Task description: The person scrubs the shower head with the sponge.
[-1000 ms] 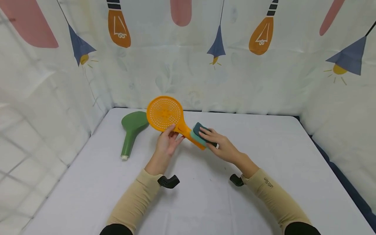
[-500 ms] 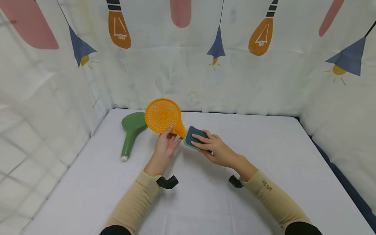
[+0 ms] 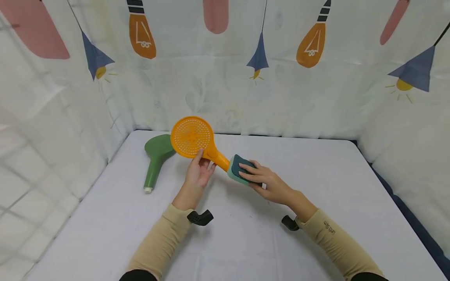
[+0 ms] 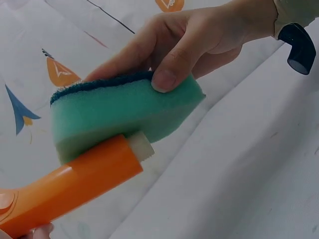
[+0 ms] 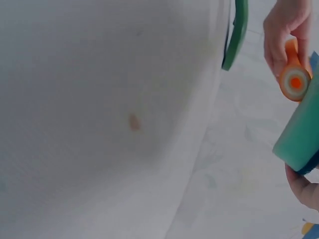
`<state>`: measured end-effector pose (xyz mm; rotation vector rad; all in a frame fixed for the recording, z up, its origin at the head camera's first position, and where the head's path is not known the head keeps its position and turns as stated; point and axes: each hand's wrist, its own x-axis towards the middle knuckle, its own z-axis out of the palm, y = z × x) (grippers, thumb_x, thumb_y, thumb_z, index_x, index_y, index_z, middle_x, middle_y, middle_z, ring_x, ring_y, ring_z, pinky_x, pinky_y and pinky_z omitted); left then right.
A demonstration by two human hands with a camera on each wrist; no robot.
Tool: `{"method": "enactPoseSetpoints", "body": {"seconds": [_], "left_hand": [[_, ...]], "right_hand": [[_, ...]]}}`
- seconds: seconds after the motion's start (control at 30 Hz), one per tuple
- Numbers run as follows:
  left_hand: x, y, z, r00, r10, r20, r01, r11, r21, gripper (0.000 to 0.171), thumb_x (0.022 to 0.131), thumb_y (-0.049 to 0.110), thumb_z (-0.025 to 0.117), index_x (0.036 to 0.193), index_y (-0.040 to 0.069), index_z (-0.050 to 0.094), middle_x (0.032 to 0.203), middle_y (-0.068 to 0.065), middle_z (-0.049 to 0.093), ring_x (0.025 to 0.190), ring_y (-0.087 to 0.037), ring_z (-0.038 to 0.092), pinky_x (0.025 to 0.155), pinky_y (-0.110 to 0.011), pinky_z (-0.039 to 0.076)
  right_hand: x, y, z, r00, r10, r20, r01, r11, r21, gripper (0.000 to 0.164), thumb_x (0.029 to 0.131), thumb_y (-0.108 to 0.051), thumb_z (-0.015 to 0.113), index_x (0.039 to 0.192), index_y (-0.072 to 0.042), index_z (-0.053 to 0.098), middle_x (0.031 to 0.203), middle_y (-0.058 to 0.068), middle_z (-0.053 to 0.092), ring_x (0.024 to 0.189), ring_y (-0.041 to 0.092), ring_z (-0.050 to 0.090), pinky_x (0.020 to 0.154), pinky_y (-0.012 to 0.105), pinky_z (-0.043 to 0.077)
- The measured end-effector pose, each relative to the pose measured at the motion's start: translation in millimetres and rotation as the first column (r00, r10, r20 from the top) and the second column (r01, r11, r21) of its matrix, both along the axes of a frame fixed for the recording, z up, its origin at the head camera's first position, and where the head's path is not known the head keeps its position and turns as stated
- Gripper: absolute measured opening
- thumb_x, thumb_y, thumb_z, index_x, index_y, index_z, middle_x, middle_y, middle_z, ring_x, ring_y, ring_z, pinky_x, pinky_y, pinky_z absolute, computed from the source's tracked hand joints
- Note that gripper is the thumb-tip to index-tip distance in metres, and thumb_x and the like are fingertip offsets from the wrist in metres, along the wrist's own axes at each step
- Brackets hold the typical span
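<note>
My left hand (image 3: 197, 177) grips an orange shower head (image 3: 192, 134) at its neck, thumb on the front. The round, perforated face is turned toward me, and the handle slants down to the right. In my right hand (image 3: 272, 183) is a two-layer sponge (image 3: 241, 162), mint green foam with a dark scouring layer. The foam rests against the lower handle. In the left wrist view, the sponge (image 4: 114, 112) lies along the top of the orange handle (image 4: 84, 179), beside its pale threaded end (image 4: 141, 147). The head view hides that end behind the sponge.
A green shower head (image 3: 156, 156) with a white connector lies on the white-covered table (image 3: 225, 246), left of my left hand. Its right edge is partly overlapped by the orange one. A printed curtain (image 3: 225, 93) encloses the back and sides. Black devices (image 3: 200, 217) sit at both wrists.
The sponge slid up the orange handle toward the neck, then back down toward the threaded end with my right hand. My left hand and the orange shower head shifted slightly left.
</note>
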<state>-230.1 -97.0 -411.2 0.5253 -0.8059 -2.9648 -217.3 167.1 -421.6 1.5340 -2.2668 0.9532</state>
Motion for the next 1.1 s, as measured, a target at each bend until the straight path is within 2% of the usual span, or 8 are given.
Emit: {"method": "enactPoseSetpoints", "body": {"seconds": [0.2,0.27,0.47,0.7,0.9,1.1], "left_hand": [[-1.3,-2.9,-1.6,1.0,-0.021,-0.022,0.022,1.0,0.005,0.035,0.107,0.034,0.055,0.137,0.021,0.044,0.133,-0.008,0.052,0.125,-0.023,0.055,0.112,-0.037,0.037],[-1.3,-3.3,-2.4,0.999,-0.031,-0.032,0.031,1.0,0.003,0.034,0.107,0.028,0.056,0.138,0.021,0.042,0.133,-0.008,0.05,0.125,-0.026,0.054,0.11,-0.034,0.04],[-1.7,-4.2,-7.2,1.0,-0.011,-0.029,0.009,0.997,-0.075,0.037,0.103,0.001,0.058,0.136,0.011,0.046,0.132,-0.006,0.051,0.122,-0.025,0.054,0.106,-0.029,0.043],[-6.4,-7.4,-5.4,0.998,-0.014,-0.067,0.01,0.998,-0.06,0.046,0.106,0.008,0.055,0.149,0.006,0.039,0.151,-0.011,0.042,0.129,-0.023,0.05,0.113,-0.032,0.038],[-7.5,-6.7,-3.6,0.999,0.001,-0.037,-0.004,0.998,-0.067,0.044,0.104,0.001,0.056,0.145,0.005,0.04,0.14,-0.008,0.046,0.121,-0.022,0.053,0.112,-0.034,0.039],[-8.5,-4.7,-5.5,1.0,0.019,-0.015,-0.02,0.994,-0.103,0.05,0.103,-0.001,0.057,0.149,0.001,0.038,0.128,-0.009,0.049,0.119,-0.022,0.053,0.109,-0.031,0.042]], "right_hand": [[0.7,-0.4,1.5,1.0,0.017,-0.011,-0.017,1.0,0.006,0.055,0.089,0.007,0.073,0.141,-0.005,0.062,0.149,0.018,0.052,0.139,0.054,0.039,0.107,0.064,0.04],[1.7,-1.7,0.0,1.0,0.02,-0.006,-0.02,1.0,0.018,0.054,0.09,0.006,0.072,0.142,-0.005,0.061,0.15,0.017,0.051,0.14,0.052,0.039,0.107,0.063,0.04],[4.7,-5.7,-2.0,0.999,0.046,-0.012,-0.046,0.998,0.033,0.054,0.091,0.004,0.072,0.143,-0.006,0.06,0.15,0.019,0.051,0.14,0.052,0.039,0.105,0.063,0.042],[2.3,2.6,-0.6,0.999,0.032,-0.02,-0.032,0.999,0.032,0.055,0.089,0.007,0.074,0.141,-0.004,0.062,0.147,0.021,0.054,0.139,0.05,0.041,0.104,0.062,0.043],[2.1,6.8,-2.8,1.0,0.023,-0.018,-0.021,0.997,0.07,0.053,0.09,0.006,0.073,0.14,-0.004,0.063,0.147,0.02,0.054,0.138,0.05,0.042,0.102,0.061,0.045],[3.5,9.5,-5.1,1.0,0.014,-0.005,-0.014,0.999,0.038,0.056,0.09,0.006,0.073,0.143,-0.006,0.061,0.147,0.022,0.053,0.139,0.052,0.04,0.105,0.063,0.042]]}}
